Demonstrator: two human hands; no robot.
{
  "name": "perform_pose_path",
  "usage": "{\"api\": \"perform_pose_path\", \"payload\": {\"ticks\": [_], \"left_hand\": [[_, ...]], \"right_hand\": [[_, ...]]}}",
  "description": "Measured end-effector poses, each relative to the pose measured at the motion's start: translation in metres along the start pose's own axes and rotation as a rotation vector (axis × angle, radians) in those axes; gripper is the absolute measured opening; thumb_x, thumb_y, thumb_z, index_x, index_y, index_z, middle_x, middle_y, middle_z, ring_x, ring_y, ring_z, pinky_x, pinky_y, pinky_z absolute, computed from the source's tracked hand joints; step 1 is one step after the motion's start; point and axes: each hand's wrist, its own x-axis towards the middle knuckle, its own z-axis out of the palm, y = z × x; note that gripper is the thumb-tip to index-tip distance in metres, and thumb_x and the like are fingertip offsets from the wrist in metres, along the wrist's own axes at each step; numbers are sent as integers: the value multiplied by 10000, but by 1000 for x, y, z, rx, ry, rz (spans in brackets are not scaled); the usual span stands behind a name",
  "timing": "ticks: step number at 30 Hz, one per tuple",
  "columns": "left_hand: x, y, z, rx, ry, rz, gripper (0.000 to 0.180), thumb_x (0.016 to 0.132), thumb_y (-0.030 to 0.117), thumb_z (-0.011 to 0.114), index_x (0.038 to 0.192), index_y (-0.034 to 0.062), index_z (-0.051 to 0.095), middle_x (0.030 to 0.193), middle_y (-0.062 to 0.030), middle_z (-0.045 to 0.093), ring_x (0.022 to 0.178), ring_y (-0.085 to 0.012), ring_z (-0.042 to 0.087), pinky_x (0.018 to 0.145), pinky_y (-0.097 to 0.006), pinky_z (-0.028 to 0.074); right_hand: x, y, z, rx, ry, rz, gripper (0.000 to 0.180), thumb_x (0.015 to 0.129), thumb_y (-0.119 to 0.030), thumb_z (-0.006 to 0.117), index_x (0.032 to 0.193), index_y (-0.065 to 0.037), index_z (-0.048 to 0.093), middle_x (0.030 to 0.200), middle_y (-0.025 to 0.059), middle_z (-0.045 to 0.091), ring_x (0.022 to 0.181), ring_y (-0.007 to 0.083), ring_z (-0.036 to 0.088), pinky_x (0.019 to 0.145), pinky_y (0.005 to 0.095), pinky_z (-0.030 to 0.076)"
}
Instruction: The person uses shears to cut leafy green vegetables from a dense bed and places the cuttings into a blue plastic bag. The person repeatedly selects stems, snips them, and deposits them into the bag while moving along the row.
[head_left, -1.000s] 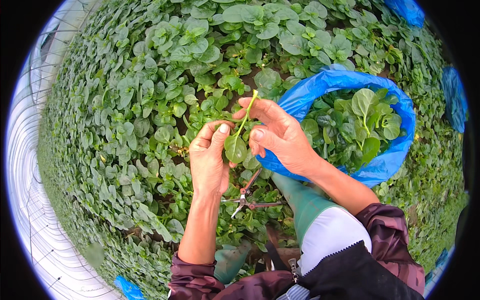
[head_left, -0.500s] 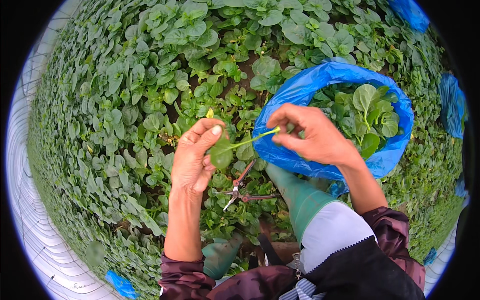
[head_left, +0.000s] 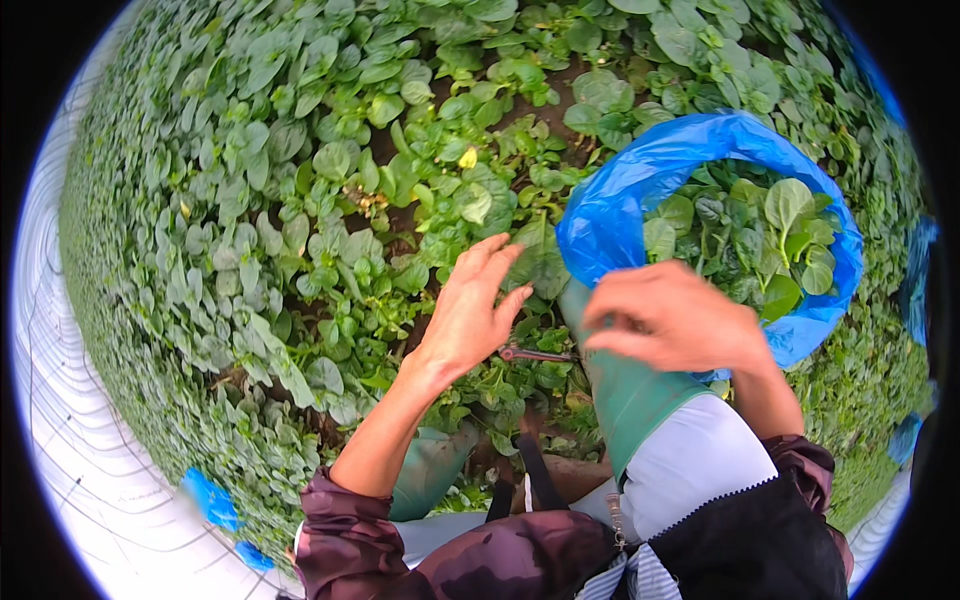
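My left hand (head_left: pixel 472 312) reaches over the low leafy plants (head_left: pixel 350 250), its fingers stretched and thumb apart, with nothing seen in it. Beneath it one reddish handle of the pruning shears (head_left: pixel 537 355) shows; the rest is covered by the hand. My right hand (head_left: pixel 680 318) is smeared by motion, its fingers curved, in front of the near left rim of a blue plastic bag (head_left: pixel 610 215). Whether it holds anything cannot be made out. Inside the open bag lie picked leafy stems (head_left: pixel 787 220), some with pale green stalks.
My green-booted leg (head_left: pixel 635 400) stands just left of and below the bag. More blue plastic lies at the right edge (head_left: pixel 918 280) and lower left (head_left: pixel 210 498). Dense plants surround everything, with white sheeting (head_left: pixel 70 440) along the left.
The leafy stem that was between my hands is no longer visible. My left hand has moved right over the shears and opened; my right hand has moved right and down. The view has shifted.
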Motion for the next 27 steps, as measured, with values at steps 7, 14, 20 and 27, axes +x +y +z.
{"api": "perform_pose_path", "payload": {"ticks": [7, 14, 20, 27], "left_hand": [[-44, -45, -34, 398, -34, 178, 279, 807, 72, 699, 1064, -17, 634, 1100, -141, 621, 1029, -327, 578, 899, -418, 480], [-64, -43, -8, 386, -223, 189, 381, 788, 208, 754, 1090, 14, 628, 1059, -130, 631, 993, -307, 589, 874, -411, 492], [-47, -40, 34, 419, -277, 234, 532, 736, 311, 800, 1124, -3, 615, 1069, -118, 602, 1017, -292, 554, 846, -398, 467], [-55, -44, 78, 717, -251, 382, 590, 720, 262, 758, 1222, 5, 587, 1328, -219, 505, 1147, -327, 493, 918, -416, 429]], "right_hand": [[79, 72, 74, -339, 94, -29, 276, 897, -205, 639, 1068, 3, 579, 1005, 188, 601, 1001, 379, 587, 868, 468, 485], [78, 116, 84, -686, 105, 57, 466, 784, -121, 757, 1182, -38, 531, 1145, 229, 491, 1091, 417, 489, 909, 499, 439], [67, 119, 76, -498, 240, 153, 228, 917, -125, 642, 1094, -38, 529, 952, 190, 509, 880, 369, 549, 782, 427, 447], [49, 147, 72, -1293, 190, -28, 198, 980, -181, 574, 1075, -33, 482, 859, 153, 555, 773, 298, 547, 726, 423, 439]]}}
